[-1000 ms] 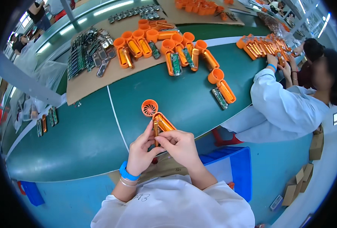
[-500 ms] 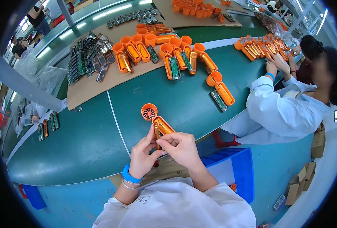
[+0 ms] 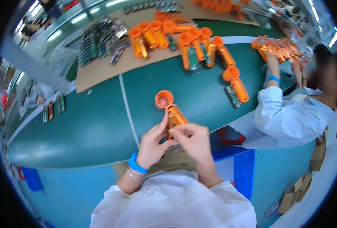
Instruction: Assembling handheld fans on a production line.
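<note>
Both hands point(image 3: 174, 142) gripping orange handheld fan point(image 3: 170, 110), green table point(image 3: 100, 125)

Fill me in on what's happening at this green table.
A person holds an orange handheld fan in both hands over the green table: the left hand and right hand pinch its handle, round head pointing away. More orange fan parts lie on brown cardboard beyond. At right, a co-worker in white reaches into another orange pile.

White coat sleeves point(image 3: 221, 193), blue wristband point(image 3: 136, 165) and thin bracelet point(image 3: 132, 174) on left wrist.
</note>
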A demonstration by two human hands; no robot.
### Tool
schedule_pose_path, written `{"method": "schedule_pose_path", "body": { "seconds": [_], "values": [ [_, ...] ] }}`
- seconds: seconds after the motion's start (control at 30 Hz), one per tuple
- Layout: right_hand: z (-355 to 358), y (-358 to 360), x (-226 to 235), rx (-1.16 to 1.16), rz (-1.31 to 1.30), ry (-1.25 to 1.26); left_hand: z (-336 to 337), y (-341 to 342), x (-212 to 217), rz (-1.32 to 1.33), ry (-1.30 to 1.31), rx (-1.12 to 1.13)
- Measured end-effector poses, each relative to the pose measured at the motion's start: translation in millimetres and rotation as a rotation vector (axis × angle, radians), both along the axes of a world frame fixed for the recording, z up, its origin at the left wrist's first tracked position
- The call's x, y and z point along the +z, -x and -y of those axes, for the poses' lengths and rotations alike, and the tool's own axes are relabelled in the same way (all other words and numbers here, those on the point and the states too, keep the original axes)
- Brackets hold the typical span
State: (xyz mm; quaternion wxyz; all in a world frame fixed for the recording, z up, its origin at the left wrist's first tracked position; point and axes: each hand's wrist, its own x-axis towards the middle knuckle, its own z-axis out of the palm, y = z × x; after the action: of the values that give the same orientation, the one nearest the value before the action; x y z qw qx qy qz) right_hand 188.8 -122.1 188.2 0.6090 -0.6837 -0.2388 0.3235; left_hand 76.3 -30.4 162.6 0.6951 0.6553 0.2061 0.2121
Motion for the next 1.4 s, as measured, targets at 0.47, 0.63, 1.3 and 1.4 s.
{"method": "schedule_pose_path", "body": {
  "seconds": [0.47, 0.63, 1.3, 1.4],
  "values": [
    [6, -15, 9, 0.076, -0.132, -0.1, -10, -7, 15, 0.101, 0.521, -0.14],
    [6, -6, -4, 0.036, -0.063, -0.067, -10, -5, 11, 0.072, 0.468, -0.127],
    [-35, -141, 64, 0.085, 0.623, -0.048, -4, 2, 1, 0.028, 0.36, 0.148],
    [-4, -68, 18, -0.028, 0.878, -0.095, -1, 0, 3, 0.027, 0.409, 0.154]
  ]
}}
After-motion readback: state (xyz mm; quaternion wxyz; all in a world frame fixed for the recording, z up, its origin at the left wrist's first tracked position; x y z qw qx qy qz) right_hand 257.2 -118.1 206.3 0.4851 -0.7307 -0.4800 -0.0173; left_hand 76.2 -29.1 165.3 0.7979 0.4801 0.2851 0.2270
